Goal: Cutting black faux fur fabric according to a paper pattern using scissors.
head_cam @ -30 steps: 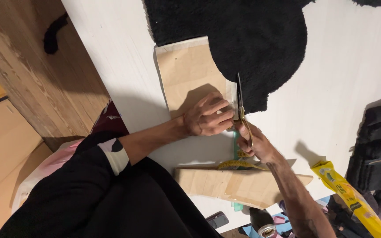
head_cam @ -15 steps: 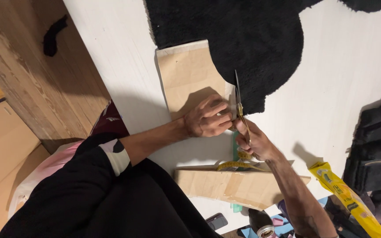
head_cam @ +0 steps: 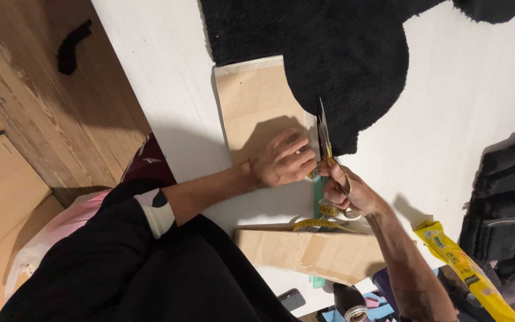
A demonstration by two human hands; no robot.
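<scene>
My left hand (head_cam: 284,160) presses flat on a brown paper pattern piece (head_cam: 256,107) that lies on the white table (head_cam: 162,83). My right hand (head_cam: 347,192) grips gold-handled scissors (head_cam: 325,138), blades pointing away along the pattern's curved right edge. There the pattern meets a black fuzzy fabric (head_cam: 329,53) spread across the table's far side. A yellow tape measure (head_cam: 317,223) curls just below my right hand, beside a green strip.
A second brown paper piece (head_cam: 311,253) lies near the table's front edge. A yellow packet (head_cam: 463,265) sits at the right, with black folded items (head_cam: 499,197) beyond it. Small clutter lies at the bottom. Wooden floor (head_cam: 37,101) runs along the left.
My right hand and the scissors have shifted slightly along the pattern's edge. The left hand stays pressed on the paper.
</scene>
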